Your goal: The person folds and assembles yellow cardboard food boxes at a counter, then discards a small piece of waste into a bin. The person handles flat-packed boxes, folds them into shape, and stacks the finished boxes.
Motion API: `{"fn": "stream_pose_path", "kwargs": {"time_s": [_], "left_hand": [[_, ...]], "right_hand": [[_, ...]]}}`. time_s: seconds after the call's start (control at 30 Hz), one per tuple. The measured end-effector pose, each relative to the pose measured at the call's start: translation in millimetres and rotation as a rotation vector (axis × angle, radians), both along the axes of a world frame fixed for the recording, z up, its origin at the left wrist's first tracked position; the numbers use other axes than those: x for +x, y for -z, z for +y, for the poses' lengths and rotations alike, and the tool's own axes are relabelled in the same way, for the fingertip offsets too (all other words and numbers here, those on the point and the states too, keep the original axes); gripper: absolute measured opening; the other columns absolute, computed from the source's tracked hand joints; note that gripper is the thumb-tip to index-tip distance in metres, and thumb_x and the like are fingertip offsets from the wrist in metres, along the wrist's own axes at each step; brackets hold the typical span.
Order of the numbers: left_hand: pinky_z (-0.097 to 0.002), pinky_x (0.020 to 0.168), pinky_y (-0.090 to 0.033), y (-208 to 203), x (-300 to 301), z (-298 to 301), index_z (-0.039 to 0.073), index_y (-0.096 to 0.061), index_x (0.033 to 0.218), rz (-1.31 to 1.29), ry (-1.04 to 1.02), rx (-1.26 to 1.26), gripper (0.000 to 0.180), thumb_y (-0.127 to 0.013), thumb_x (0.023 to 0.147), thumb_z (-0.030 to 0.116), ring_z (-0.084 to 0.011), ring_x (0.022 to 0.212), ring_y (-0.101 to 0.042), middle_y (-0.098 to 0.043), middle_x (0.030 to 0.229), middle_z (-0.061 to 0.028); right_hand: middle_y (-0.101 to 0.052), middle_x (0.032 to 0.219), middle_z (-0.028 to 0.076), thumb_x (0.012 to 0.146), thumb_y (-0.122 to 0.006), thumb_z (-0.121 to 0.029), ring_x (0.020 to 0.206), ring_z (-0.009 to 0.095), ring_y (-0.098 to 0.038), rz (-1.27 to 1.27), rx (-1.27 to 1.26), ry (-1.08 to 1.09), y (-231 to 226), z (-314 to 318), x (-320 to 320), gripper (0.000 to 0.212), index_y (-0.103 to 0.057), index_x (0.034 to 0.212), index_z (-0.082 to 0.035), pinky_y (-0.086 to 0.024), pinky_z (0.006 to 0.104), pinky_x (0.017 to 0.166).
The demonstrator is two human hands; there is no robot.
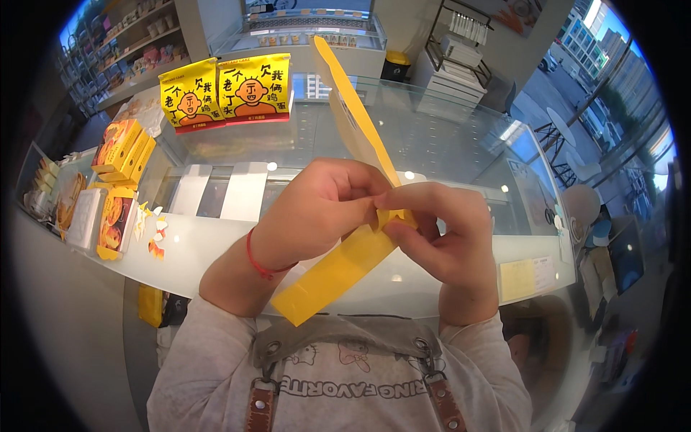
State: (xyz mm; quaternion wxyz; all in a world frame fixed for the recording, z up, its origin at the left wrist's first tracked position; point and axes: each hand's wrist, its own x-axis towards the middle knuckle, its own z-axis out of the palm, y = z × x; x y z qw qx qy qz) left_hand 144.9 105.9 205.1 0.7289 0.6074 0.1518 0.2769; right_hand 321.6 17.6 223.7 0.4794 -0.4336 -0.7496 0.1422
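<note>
Between my hands is a yellow cardboard box [338, 272], partly folded, held in the air above the glass counter. Its long side panel slants down toward my apron, and a tall flap stands up and away at the far side. My left hand [327, 205] pinches the box near its middle, thumb and fingers pressed together; a red cord circles that wrist. From the other side my right hand [446, 227] grips a small end tab between thumb and forefinger. The fingertips of both hands nearly meet there, and the inside of the box is hidden.
Two yellow printed bags [253, 90] stand on the glass counter [461, 137] at the back left. Stacked yellow boxes [122, 155] and torn paper scraps [156, 237] lie at the left. A yellow-and-white paper sheet [529, 277] rests near the right front edge.
</note>
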Motion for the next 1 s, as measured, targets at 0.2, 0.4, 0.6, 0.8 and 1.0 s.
{"fn": "stream_pose_path", "kwargs": {"time_s": [0.2,0.4,0.6,0.8,1.0], "left_hand": [[-0.0241,0.073,-0.050,-4,3,-5,-0.003,-0.065,0.101,0.026,-0.007,-0.029,0.014,-0.056,0.093,0.003,-0.0105,0.082,-0.064,-0.068,0.090,-0.0059],[-0.0241,0.073,-0.050,-7,3,-4,-0.004,-0.066,0.101,0.106,0.009,0.016,0.015,-0.056,0.092,0.004,-0.0104,0.084,-0.064,-0.069,0.091,-0.0067],[-0.0235,0.072,-0.050,-5,8,-6,-0.004,-0.066,0.101,0.129,-0.012,0.024,0.017,-0.054,0.091,0.003,-0.0099,0.082,-0.064,-0.069,0.090,-0.0067],[-0.0220,0.063,-0.048,-7,4,-3,-0.002,-0.065,0.104,0.159,0.058,0.009,0.018,-0.054,0.090,0.004,-0.0090,0.077,-0.064,-0.068,0.090,-0.0052],[-0.0227,0.063,-0.050,-5,4,-2,0.001,-0.062,0.107,0.147,0.160,-0.031,0.021,-0.052,0.089,0.004,-0.0110,0.078,-0.064,-0.067,0.093,-0.0045]], "right_hand": [[-0.068,0.074,0.003,0.070,-0.069,0.005,0.047,0.006,-0.045,-0.019,-0.019,0.042,-2,-4,-4,0.024,-0.071,0.093,-0.003,-0.034,0.0210,0.048],[-0.066,0.068,0.004,0.072,-0.071,0.005,0.051,0.010,-0.055,-0.130,0.077,0.060,-1,-5,-2,0.021,-0.071,0.091,-0.003,-0.039,0.0226,0.049],[-0.065,0.067,0.005,0.072,-0.072,0.005,0.053,0.013,-0.059,-0.243,0.184,0.025,0,-3,3,0.021,-0.070,0.092,-0.002,-0.041,0.0245,0.050],[-0.062,0.067,0.005,0.070,-0.075,0.004,0.050,0.012,-0.054,-0.113,-0.103,0.012,-6,-10,6,0.023,-0.068,0.091,-0.002,-0.039,0.0239,0.050],[-0.062,0.067,0.004,0.066,-0.079,0.000,0.051,0.010,-0.052,-0.051,-0.062,-0.003,-4,-7,6,0.025,-0.068,0.089,-0.001,-0.037,0.0224,0.051]]}}
